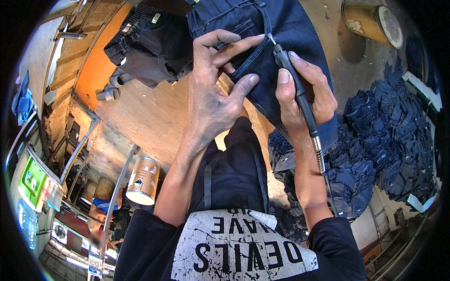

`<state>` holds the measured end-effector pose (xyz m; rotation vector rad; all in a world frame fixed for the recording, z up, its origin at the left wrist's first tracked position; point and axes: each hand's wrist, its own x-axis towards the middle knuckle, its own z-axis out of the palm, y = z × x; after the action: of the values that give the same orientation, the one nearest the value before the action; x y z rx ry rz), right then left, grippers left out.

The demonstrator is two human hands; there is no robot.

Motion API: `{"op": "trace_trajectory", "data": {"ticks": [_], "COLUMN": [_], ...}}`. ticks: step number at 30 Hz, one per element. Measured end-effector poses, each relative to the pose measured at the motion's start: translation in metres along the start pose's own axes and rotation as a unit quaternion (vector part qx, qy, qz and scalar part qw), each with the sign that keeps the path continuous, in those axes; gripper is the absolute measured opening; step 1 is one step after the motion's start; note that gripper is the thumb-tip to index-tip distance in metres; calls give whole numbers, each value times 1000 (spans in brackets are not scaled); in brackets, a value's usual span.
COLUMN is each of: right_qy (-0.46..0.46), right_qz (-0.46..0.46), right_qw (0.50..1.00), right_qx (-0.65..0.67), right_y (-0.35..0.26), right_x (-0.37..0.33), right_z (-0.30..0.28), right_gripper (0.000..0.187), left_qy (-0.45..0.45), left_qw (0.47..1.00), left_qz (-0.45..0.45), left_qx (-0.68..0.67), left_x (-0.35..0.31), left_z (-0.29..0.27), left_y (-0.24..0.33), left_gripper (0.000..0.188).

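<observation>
Jeans (281, 28) look soft, floppy: left hand (213, 93) pins pocket edge flat, right hand (304, 93) closed pen-style on rotary tool (300, 93), tip at that edge; best held near seam.

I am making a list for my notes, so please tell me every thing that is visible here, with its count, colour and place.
Dark jeans: one, dark blue, top centre, under both hands.
Rotary pen tool: one, black with metal tip and spring cable, in the right hand, its tip on a seam of the jeans.
Black garment: one, black, upper left on the floor.
Heap of denim pieces: one heap, dark blue, right side.
Cylindrical drums: two clearly seen, tan, one top right, one lower left.
Wooden floor: brown, centre left.
Left hand: one, fingers spread flat on the jeans.
Right hand: one, fingers closed around the pen tool.
</observation>
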<state>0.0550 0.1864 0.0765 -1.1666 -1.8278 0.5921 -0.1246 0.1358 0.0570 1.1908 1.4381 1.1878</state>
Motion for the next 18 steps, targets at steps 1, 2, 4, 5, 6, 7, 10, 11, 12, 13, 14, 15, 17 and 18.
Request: {"op": "trace_trajectory", "data": {"ticks": [1, 2, 4, 5, 6, 7, 10, 11, 12, 13, 14, 15, 17, 18], "right_qy": [4, 8, 5, 3, -4, -11, -21, -27, -30, -37, -47, -30, 10, 28], "right_qz": [-10, -19, -6, 0, -6, -13, -12, -12, -12, -15, -7, 42, 136, 128], "right_qw": [1000, 1000, 1000, 1000, 1000, 1000, 999, 999, 998, 998, 997, 994, 971, 981], "right_qx": [-1, -1, 20, 30, 27, 24, 30, 36, 46, 56, 60, 97, 194, 143], "right_y": [1, 3, 4, 4, 4, 4, 5, 6, 7, 7, 7, 5, -2, -10], "right_x": [0, 1, 0, -1, -3, -4, -8, -8, -9, -10, -11, -14, -23, -31], "right_z": [1, 2, 2, 2, 1, 0, -2, -3, -3, -4, -6, -10, -19, -30], "right_gripper": [26, 26, 25, 25, 25, 25, 25, 25, 24, 22, 21, 21, 22, 25], "left_qy": [-1, -1, 20, 28, 31, 31, 28, 24, 21, 15, 16, 20, 47, 56], "left_qw": [1000, 1000, 1000, 999, 999, 999, 1000, 1000, 1000, 1000, 999, 999, 996, 987], "left_qz": [4, 8, 12, 15, 11, 9, -3, 3, -6, -5, -3, 6, 40, 85], "left_qx": [0, -1, -15, -14, -22, -21, -9, -1, 10, 24, 39, 46, 70, 124], "left_x": [0, 1, 2, 2, 2, 2, 0, 0, -1, -2, -2, -4, -3, -1], "left_z": [0, 0, 3, 4, 4, 4, 1, -1, -2, -2, -2, -1, 1, 1], "left_y": [-1, -1, 0, 0, 1, 3, 5, 4, 4, 3, 3, 3, 6, 9], "left_gripper": [74, 73, 68, 65, 65, 65, 66, 67, 70, 73, 77, 78, 80, 84]}}
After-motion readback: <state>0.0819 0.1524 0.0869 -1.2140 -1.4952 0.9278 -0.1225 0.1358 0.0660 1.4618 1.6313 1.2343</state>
